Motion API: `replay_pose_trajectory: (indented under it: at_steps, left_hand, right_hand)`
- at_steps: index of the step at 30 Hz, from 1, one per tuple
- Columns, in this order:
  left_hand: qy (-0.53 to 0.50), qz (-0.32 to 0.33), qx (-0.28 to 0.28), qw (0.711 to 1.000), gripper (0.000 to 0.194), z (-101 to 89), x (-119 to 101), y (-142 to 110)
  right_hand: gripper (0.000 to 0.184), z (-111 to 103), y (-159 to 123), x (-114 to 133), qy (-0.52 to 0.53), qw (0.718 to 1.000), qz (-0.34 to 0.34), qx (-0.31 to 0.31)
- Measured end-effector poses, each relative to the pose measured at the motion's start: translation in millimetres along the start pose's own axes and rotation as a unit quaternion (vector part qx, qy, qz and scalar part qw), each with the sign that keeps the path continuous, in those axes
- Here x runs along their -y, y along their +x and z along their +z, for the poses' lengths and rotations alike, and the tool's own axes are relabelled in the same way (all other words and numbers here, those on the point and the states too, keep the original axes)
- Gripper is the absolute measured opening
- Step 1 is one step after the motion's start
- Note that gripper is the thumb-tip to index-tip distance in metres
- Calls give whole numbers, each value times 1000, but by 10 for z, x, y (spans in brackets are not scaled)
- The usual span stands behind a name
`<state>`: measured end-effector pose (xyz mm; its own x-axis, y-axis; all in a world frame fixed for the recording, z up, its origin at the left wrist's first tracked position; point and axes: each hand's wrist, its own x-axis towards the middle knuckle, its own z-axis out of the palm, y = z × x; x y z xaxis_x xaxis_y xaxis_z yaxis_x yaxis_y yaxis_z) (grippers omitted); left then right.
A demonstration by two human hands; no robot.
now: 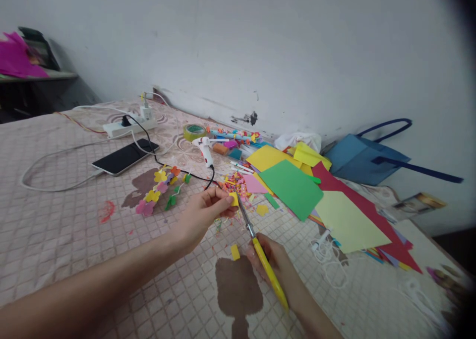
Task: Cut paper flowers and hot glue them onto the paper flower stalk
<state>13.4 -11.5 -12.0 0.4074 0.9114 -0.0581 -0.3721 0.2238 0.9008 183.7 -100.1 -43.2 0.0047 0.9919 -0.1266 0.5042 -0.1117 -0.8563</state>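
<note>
A small yellow paper piece [234, 199] is lying btwn thumb and fingers of the L hand [208, 206], just on the near side of the scrap pile [235, 181]; that grip is pinching the paper by its edge. The R hand [277, 259] is wrapping its grip round the yellow-handled scissors [265, 263], nearer the wearer than the pile, w/ the blades pointing up at the paper; can't tell how far apart the blades are standing.

For clean snipping, the L fingertips should be holding the paper flat and clear of the blade line, turning it into the cut, while the R hand is guiding the scissors w/ short, steady closes. A piece this small is probably bending if pinched too loosely, & fingertips are sitting v. close to the steel.

Further out from the pile: a loose yellow rectangle [235, 252] is lying on its near side, a yellow flower cutout [262, 210] to its near R, a green sheet [293, 186] to its R. A paper-flower garland [152, 196] is resting to its L, a glue gun [204, 151] beyond it to the L.
</note>
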Motion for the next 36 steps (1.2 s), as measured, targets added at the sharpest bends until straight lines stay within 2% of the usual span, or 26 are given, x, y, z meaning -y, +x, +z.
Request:
replay_pose_trajectory:
  at_steps: [5,19,36]
  left_hand:
    - [0,6,11,1000,18,-16,25,15]
    - [-7,9,16,1000,16,-23,28,22]
    - [-20,2,16,1000,15,-34,31,30]
  right_hand:
    - [38,4,-2,-20,-5,1000,-16,-4]
    - [39,-13,-7,-5,-6,1000,3,5]
    - [32,-31,5,-6,-18,1000,1,-1]
